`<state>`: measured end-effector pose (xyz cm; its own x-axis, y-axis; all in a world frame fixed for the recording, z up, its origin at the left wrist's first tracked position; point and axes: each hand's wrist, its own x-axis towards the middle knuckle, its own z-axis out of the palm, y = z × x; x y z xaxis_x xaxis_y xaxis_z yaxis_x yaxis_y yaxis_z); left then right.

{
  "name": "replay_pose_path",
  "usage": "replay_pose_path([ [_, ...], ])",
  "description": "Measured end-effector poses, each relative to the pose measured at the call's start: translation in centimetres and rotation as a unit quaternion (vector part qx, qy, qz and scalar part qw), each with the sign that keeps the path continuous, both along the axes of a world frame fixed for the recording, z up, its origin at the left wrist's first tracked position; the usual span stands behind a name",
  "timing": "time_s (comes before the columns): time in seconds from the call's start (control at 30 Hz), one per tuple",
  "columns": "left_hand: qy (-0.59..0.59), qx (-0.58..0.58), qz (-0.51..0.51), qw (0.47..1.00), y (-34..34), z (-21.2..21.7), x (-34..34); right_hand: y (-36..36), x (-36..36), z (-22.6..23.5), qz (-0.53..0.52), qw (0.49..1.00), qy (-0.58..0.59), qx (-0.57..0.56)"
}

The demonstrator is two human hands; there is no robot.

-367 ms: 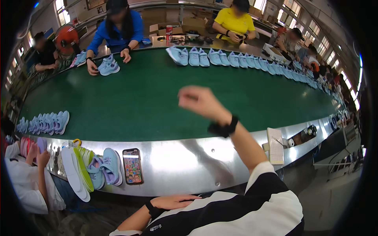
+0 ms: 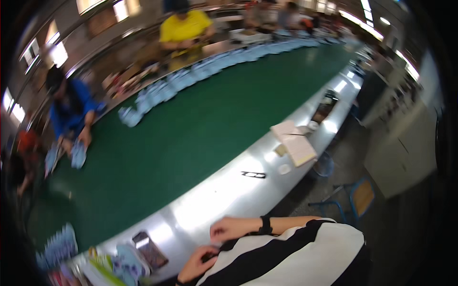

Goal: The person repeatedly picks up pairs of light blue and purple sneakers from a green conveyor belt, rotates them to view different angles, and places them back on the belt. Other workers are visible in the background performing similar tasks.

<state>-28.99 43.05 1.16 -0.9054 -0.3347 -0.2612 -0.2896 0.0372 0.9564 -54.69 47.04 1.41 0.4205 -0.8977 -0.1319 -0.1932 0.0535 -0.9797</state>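
Observation:
My right hand (image 2: pixel 231 229) is in front of my body near the metal table edge, its fingers curled downward; whether anything is in them is hidden. Just below it, close to my striped shirt, my left hand (image 2: pixel 198 263) has bent fingers, with a dark gap between thumb and fingers and no object visible there. Both hands are somewhat blurred. A phone (image 2: pixel 150 250) lies to their left, beside a pair of light blue sneakers (image 2: pixel 128 265). On the metal edge beyond my right hand rests a small flat black-framed piece (image 2: pixel 253 175).
A green belt (image 2: pixel 191 128) runs past, with a row of light blue shoes (image 2: pixel 200 71) along its far side. Person in blue (image 2: pixel 71 105) handles shoes; person in yellow (image 2: pixel 185 28) sits across. A notepad (image 2: pixel 296 143), bottle (image 2: pixel 327 105) and stool (image 2: pixel 361 198) are right.
My right arm has come back from over the belt to beside my left hand. The left hand's fingers, earlier flat on my shirt, are now bent. The whole view has turned rightward and tilted.

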Motion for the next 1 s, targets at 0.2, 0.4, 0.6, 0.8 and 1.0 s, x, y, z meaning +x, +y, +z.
replay_pose_path([
  [0.2,-0.110,0.133,-0.005,0.985,2.9,2.6,3.1,6.4,-2.6,-0.2,0.105,0.992,-0.009,0.065],
  [0.4,-0.159,0.194,-0.002,0.968,3.7,2.7,2.4,6.5,-1.5,-1.6,0.168,0.974,-0.131,0.073],
  [0.6,-0.090,0.106,0.108,0.984,3.0,2.7,1.3,5.7,-0.4,-1.4,0.039,0.979,-0.153,0.128],
  [0.8,-0.052,0.110,0.186,0.975,0.7,2.7,2.2,2.1,1.1,-2.1,0.015,0.981,-0.173,0.087],
  [1.0,-0.046,0.141,0.161,0.976,2.4,2.2,2.4,3.2,-0.1,-2.2,0.124,0.984,-0.118,0.040],
])
